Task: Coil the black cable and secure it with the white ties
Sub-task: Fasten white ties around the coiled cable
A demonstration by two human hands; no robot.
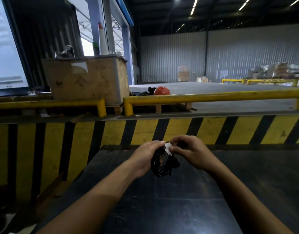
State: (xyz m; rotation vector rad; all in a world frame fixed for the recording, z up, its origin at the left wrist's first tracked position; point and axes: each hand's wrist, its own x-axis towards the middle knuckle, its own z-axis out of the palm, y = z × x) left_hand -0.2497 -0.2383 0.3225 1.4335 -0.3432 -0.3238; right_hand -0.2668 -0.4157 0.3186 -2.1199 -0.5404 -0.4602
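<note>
Mid-frame, left hand (146, 156) is gripping the cable (160, 168) coil, hanging down; right hand (189, 152) is pinching the tie (167, 147) at its top.

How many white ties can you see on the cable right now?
1. A single white tie sits at the top of the coiled black cable, pinched between the left hand and right hand. Others may be hidden under the fingers.

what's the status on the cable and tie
Left hand grips coiled black cable. Right hand pinches white tie at coil's top. Nothing obstructing.
</note>
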